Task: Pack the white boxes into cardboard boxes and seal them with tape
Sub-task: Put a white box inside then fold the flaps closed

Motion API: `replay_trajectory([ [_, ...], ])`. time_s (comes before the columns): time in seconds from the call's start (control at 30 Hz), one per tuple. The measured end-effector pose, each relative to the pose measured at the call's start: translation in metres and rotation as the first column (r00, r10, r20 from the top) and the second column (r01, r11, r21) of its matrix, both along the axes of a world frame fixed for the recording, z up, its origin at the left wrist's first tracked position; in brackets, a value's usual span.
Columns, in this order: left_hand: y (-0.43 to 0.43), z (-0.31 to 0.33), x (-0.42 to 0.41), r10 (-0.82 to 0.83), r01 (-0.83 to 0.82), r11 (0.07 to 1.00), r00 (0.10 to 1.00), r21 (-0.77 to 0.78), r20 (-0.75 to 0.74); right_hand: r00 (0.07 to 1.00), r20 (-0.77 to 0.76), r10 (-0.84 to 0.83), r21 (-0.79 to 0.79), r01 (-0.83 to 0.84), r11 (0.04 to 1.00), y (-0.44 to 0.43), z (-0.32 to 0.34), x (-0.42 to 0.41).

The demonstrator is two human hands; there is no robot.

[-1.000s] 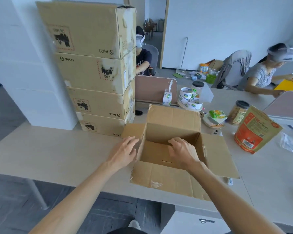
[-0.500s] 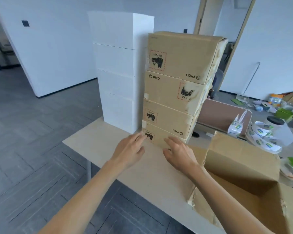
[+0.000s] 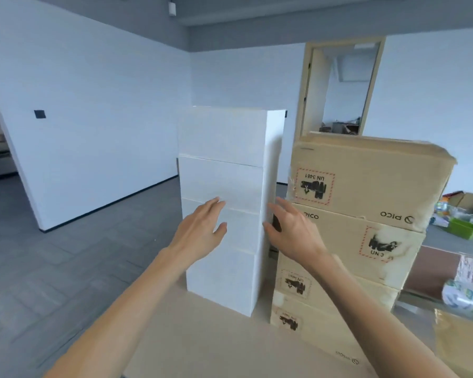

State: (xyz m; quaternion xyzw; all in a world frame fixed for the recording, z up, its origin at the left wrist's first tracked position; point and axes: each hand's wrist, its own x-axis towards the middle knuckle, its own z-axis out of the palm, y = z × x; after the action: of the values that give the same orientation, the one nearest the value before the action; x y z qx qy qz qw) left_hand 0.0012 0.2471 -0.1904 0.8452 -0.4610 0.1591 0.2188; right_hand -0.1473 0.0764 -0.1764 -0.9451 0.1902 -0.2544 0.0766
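Several white boxes (image 3: 224, 170) stand stacked in a tall column on the beige table (image 3: 216, 342). Right beside it rises a stack of several sealed brown cardboard boxes (image 3: 366, 186) with PICO print. My left hand (image 3: 200, 236) is raised in front of the white stack at about mid height, fingers apart, holding nothing. My right hand (image 3: 292, 233) is spread open at the stack's right front corner, in the gap towards the cardboard stack. Whether either hand touches the white boxes I cannot tell. A corner of the open cardboard box (image 3: 464, 345) shows at the lower right.
A roll of printed labels (image 3: 460, 296) lies behind the open box on the right. A green bin (image 3: 462, 227) and clutter sit further back right. Grey floor lies left of the table edge. A doorway (image 3: 342, 91) opens behind the stacks.
My view swung left and up from the open cardboard box to the stacks. Both hands left the open box and rose from table level to the middle of the white stack.
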Motion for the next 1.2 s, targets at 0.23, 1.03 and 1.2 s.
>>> replay_trajectory([
  [0.23,-0.054,0.076,0.107,-0.023,0.032,0.993,0.997,-0.11,0.08,0.991,0.136,-0.016,0.041,0.011,0.999,-0.041,0.059,0.093],
  [1.03,-0.082,0.118,0.311,-0.671,0.146,0.674,0.53,-0.724,-0.519,0.81,0.584,-0.041,0.528,-0.342,0.777,-0.062,0.099,0.184],
  [1.2,-0.055,0.12,0.304,-0.721,0.161,0.606,0.524,-0.779,-0.453,0.771,0.632,-0.075,0.49,-0.322,0.81,-0.033,0.106,0.179],
])
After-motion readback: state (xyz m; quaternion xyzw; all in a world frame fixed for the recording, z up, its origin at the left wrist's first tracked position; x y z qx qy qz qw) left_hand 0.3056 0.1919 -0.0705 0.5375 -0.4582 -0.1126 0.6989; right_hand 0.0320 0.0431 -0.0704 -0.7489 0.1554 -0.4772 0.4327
